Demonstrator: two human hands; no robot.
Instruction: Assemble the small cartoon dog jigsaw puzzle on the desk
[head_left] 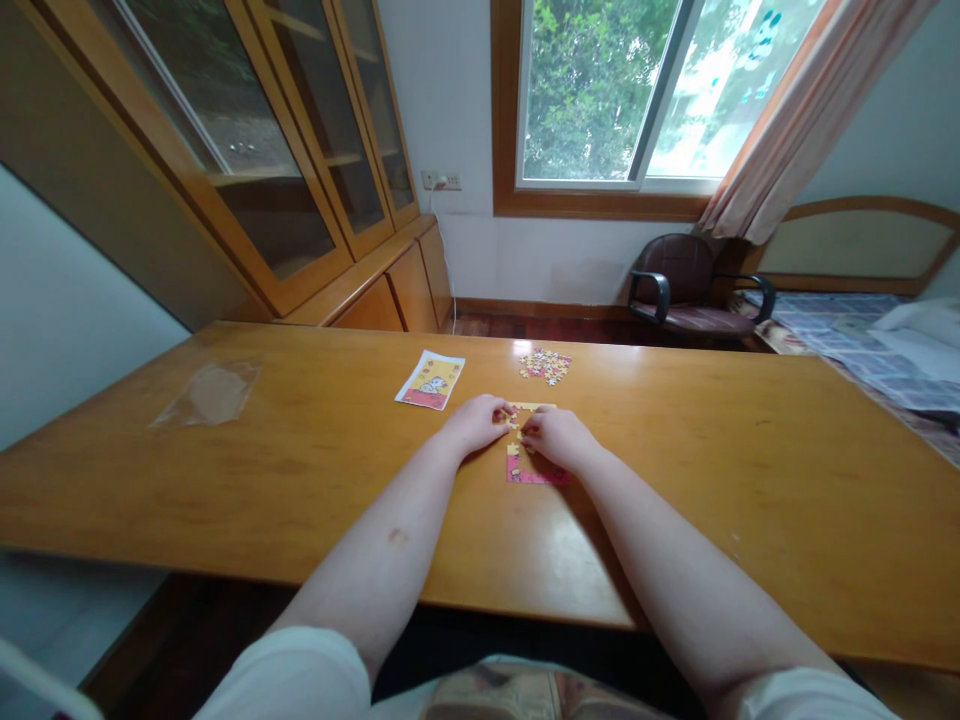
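Note:
A partly joined jigsaw puzzle [536, 478] lies on the table, its pink lower edge and yellow upper edge forming a border. My left hand [480, 424] is at its upper left side, thumb and forefinger closed against the pieces of the left edge. Inside the border rests my right hand [561, 438], its fingertips pinched at a small yellow jigsaw piece [519, 436] by a gap in that edge. The right hand hides much of the puzzle's right side. Beyond the puzzle is a pile of loose jigsaw pieces [546, 366].
A picture card [431, 380] with a white animal on yellow and pink lies left of the pile. Farther left is a clear plastic bag [210, 392]. The wooden table [330, 490] has its near edge before my body. An office chair [686, 285] stands beyond it.

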